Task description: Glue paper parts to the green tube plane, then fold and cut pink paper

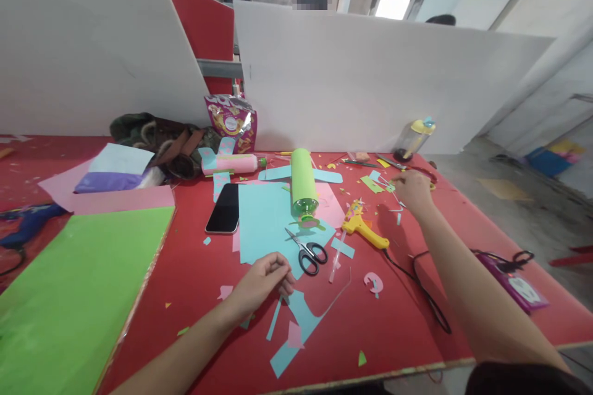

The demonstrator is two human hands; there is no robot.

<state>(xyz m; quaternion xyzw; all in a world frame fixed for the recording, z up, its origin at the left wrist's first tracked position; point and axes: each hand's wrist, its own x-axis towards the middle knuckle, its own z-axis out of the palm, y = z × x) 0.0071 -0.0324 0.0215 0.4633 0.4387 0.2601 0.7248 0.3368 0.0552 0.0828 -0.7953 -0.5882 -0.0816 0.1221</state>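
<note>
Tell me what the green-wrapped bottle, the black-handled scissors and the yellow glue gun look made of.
Green-wrapped bottle: seemingly clear glossy plastic under matte paper, its bare end shining. Black-handled scissors: bright metal blades, probably plastic handles. Yellow glue gun: smooth moulded plastic, by its even colour.

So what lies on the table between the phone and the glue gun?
In the head view: blue paper, the green bottle and the scissors.
</note>
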